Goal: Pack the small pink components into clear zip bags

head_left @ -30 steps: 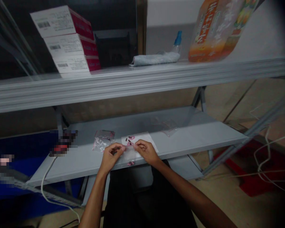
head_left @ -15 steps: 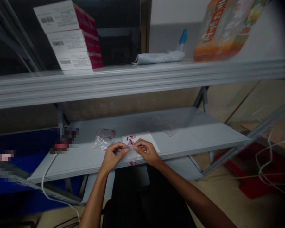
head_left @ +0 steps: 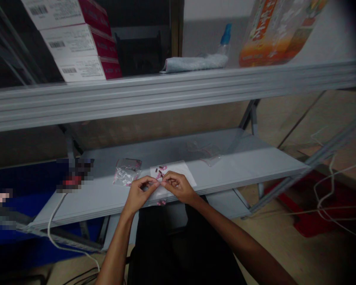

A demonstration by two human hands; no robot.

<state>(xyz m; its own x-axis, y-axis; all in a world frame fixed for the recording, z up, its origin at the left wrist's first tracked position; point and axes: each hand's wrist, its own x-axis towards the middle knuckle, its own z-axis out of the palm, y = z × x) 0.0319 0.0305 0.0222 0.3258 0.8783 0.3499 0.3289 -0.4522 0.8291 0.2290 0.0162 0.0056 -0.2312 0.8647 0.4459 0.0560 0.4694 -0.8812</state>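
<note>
My left hand [head_left: 140, 192] and my right hand [head_left: 179, 188] meet at the front edge of the lower shelf. Between them they pinch the pinkish top edge of a small clear plastic bag [head_left: 158, 194], which hangs down with a few pink pieces at its bottom. Just beyond my fingers, several small dark and pink pieces [head_left: 160, 171] lie on a white sheet of paper [head_left: 182, 170]. To the left of my left hand is a larger clear bag [head_left: 126, 173] with pink bits in it.
Other clear bags [head_left: 210, 153] lie farther right on the lower shelf [head_left: 240, 158]. The upper shelf [head_left: 136, 99] carries stacked white and magenta boxes [head_left: 77, 49], a folded cloth [head_left: 195, 63], a blue-topped bottle [head_left: 224, 41] and a large orange-labelled container [head_left: 269, 37]. A white cable [head_left: 50, 221] hangs at left.
The view has shifted slightly, so the shelves appear a little higher and farther left. My fingertips have come closer together along the small bag's top edge.
</note>
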